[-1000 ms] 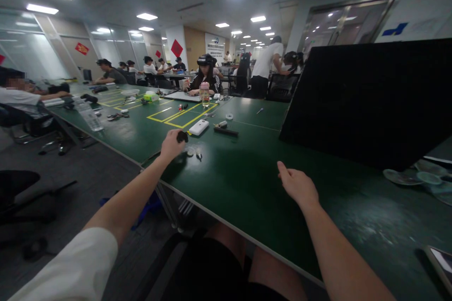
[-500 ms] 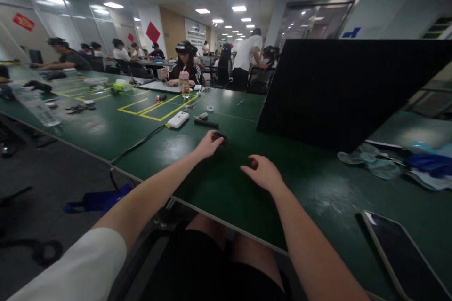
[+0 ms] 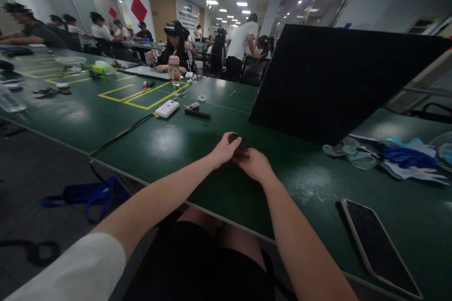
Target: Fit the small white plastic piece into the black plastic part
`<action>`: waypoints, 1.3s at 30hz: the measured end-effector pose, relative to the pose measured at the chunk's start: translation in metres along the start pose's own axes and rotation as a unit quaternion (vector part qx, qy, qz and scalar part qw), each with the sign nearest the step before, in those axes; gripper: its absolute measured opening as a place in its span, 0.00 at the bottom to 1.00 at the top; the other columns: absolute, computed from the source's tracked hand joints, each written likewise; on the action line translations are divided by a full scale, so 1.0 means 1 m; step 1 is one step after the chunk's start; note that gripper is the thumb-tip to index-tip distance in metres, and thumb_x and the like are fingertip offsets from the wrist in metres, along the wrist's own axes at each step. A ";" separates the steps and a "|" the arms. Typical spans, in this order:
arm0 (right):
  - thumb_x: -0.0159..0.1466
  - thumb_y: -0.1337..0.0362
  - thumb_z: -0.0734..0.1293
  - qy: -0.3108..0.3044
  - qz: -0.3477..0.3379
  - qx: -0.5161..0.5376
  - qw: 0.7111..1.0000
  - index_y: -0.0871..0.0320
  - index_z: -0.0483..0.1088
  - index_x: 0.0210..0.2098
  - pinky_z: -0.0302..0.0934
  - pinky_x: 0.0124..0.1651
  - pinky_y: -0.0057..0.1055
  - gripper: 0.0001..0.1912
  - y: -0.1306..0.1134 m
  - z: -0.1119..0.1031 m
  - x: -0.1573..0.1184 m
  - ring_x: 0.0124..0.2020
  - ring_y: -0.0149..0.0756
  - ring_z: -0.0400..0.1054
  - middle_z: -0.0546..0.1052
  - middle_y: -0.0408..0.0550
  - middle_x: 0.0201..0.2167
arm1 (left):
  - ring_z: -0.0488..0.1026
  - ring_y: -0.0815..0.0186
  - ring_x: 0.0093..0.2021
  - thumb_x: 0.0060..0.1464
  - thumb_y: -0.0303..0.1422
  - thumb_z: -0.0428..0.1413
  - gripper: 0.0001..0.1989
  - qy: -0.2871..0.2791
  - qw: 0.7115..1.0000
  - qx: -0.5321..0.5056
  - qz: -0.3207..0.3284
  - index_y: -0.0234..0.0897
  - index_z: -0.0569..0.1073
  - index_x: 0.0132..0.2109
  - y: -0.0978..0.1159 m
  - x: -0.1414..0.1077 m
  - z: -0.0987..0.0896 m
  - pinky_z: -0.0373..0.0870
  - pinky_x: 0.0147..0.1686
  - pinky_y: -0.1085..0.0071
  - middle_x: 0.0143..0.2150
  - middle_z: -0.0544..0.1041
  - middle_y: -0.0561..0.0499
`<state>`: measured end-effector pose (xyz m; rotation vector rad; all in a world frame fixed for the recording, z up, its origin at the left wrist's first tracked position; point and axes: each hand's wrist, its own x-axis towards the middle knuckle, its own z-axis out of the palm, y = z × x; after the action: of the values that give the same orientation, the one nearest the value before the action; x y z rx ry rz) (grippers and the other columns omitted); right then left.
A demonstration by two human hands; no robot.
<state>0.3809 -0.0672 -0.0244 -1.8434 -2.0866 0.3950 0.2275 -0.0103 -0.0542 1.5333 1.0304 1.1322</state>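
The left hand (image 3: 225, 150) grips one small dark object (image 3: 243, 146); the right hand (image 3: 257, 164) curls against it, hold unclear from here.

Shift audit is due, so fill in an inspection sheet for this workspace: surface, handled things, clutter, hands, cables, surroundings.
Surface: green table, with yellow lines and glare patches.
Handled things: small dark object, mostly covered by fingers; kind unclear.
Clutter: white device, dark bar, phone near the table's edge.
Hands: left hand grips the dark object; right hand has its fingers at it, grip unclear.
Cables: dark cable runs from beside the white device to the table's edge.
Surroundings: large black panel tilted on the table; blue bag below it; seated people beyond.
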 end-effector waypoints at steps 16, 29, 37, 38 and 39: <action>0.66 0.52 0.63 0.033 0.074 0.145 0.986 0.52 0.74 0.49 0.66 0.35 0.32 0.17 0.007 -0.010 0.000 0.36 0.37 0.73 0.78 0.48 0.46 | 0.69 0.54 0.50 0.56 0.47 0.60 0.25 0.111 0.903 0.373 0.181 0.42 0.71 0.57 0.018 -0.013 -0.055 0.69 0.52 0.56 0.47 0.73 0.44; 0.51 0.43 0.72 -0.029 0.155 -0.019 0.987 0.53 0.74 0.46 0.64 0.32 0.33 0.29 0.001 -0.014 -0.004 0.38 0.43 0.73 0.78 0.51 0.44 | 0.74 0.55 0.55 0.57 0.36 0.59 0.25 0.005 0.941 0.327 0.092 0.40 0.64 0.60 0.011 -0.013 -0.053 0.70 0.55 0.59 0.56 0.75 0.43; 0.63 0.50 0.64 -0.007 0.155 0.031 0.987 0.54 0.76 0.32 0.61 0.27 0.32 0.16 0.015 -0.016 -0.002 0.26 0.38 0.72 0.79 0.50 0.29 | 0.76 0.54 0.50 0.57 0.35 0.58 0.23 -0.056 0.928 0.349 0.120 0.43 0.65 0.59 0.005 -0.012 -0.055 0.72 0.50 0.57 0.53 0.77 0.44; 0.65 0.50 0.62 0.002 0.158 0.042 0.987 0.54 0.76 0.31 0.60 0.26 0.32 0.17 0.015 -0.016 -0.002 0.25 0.38 0.71 0.79 0.50 0.28 | 0.77 0.54 0.49 0.57 0.36 0.58 0.24 -0.065 0.926 0.353 0.119 0.44 0.66 0.59 0.005 -0.012 -0.055 0.73 0.49 0.57 0.52 0.77 0.44; 0.66 0.50 0.61 0.015 0.155 0.053 0.986 0.54 0.76 0.32 0.60 0.26 0.33 0.18 0.014 -0.016 -0.003 0.25 0.38 0.71 0.79 0.49 0.28 | 0.77 0.54 0.48 0.57 0.36 0.58 0.24 -0.074 0.924 0.355 0.119 0.44 0.66 0.59 0.006 -0.013 -0.054 0.73 0.49 0.58 0.52 0.78 0.45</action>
<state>0.4009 -0.0685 -0.0159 -2.0970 -1.7247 0.5389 0.1726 -0.0134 -0.0439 2.3329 1.2471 0.8072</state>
